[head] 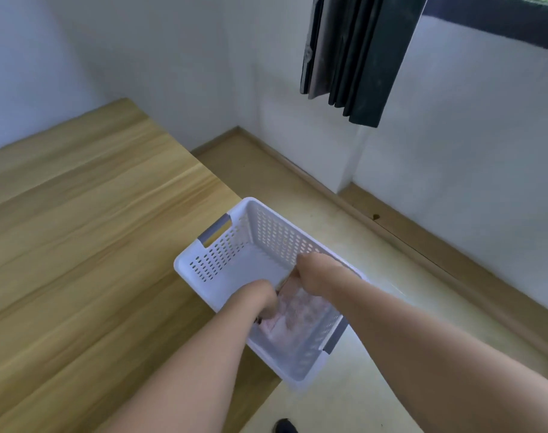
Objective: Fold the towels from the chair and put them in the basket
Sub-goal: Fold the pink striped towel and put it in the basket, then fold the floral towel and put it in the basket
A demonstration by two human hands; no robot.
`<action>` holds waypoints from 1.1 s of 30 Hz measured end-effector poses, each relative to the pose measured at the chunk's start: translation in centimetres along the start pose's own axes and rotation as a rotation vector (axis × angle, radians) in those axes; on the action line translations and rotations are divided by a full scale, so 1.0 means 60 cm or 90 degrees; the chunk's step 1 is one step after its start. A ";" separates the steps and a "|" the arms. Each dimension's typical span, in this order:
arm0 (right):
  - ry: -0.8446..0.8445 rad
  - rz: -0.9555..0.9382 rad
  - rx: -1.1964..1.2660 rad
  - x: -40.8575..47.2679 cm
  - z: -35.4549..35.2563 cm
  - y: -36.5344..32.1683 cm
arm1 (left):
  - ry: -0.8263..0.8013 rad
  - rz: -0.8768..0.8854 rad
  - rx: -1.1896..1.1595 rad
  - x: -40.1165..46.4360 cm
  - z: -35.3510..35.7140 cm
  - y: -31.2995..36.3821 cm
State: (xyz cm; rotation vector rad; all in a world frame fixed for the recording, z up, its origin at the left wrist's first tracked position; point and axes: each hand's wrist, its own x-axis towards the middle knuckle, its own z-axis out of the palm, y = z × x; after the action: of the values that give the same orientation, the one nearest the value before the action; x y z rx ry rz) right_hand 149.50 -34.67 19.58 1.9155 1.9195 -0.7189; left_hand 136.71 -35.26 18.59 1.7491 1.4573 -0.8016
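A white perforated basket (pixel 222 254) with grey handles stands on the floor beside the table's right edge. Inside it, at the near end, lies a folded pale pink towel (pixel 301 310). Both my hands reach down into the basket. My left hand (pixel 263 298) is closed on the towel's left side. My right hand (pixel 313 276) is closed on its far right side. My fingers are hidden behind my knuckles and the towel. The chair is out of view.
A wooden table (pixel 88 245) fills the left half of the view. White walls with a wooden skirting board (pixel 422 242) run behind the basket. A dark curtain (pixel 360 57) hangs at the upper right. A dark shoe tip (pixel 285 426) shows at the bottom edge.
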 end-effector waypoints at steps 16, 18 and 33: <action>-0.151 0.057 -0.087 0.073 0.070 -0.006 | -0.124 -0.052 0.033 0.093 0.032 -0.002; -0.118 0.045 -0.065 0.052 0.049 -0.009 | -0.039 -0.062 0.005 0.075 0.024 -0.010; 0.204 -0.031 0.145 -0.196 -0.091 -0.259 | 0.614 0.118 0.026 -0.241 -0.051 -0.257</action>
State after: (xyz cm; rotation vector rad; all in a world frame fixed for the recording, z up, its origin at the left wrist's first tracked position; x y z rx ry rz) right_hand 135.15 -40.74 32.47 2.2455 2.1581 -0.7057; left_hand 119.08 -38.87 30.16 2.4045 1.7964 0.1818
